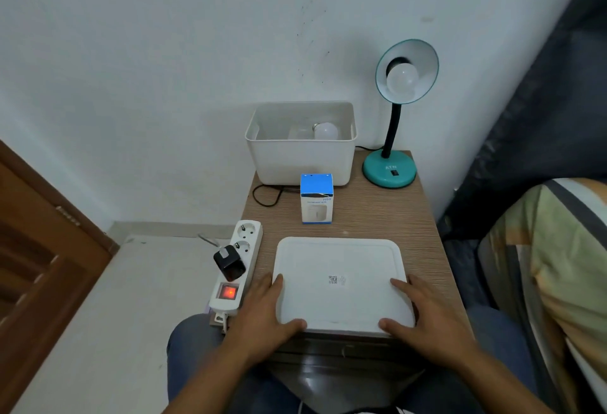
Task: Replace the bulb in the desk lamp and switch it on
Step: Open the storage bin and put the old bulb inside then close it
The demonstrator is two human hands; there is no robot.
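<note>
A teal desk lamp (390,169) stands at the table's back right, its shade turned toward me with an unlit white bulb (402,82) screwed in. A spare white bulb (326,131) lies inside the open white bin (300,157) at the back. A flat white lid (341,282) lies on the table's near end. My left hand (266,308) rests on the lid's front left corner, thumb on top, fingers straight along the side. My right hand (423,315) lies the same way on the front right corner.
A blue and white humidifier box (316,198) stands between bin and lid. A white power strip (236,269) lies along the wooden table (377,216)'s left edge, its red switch (229,291) glowing and a black plug (229,262) inserted. A brown door is left, bedding right.
</note>
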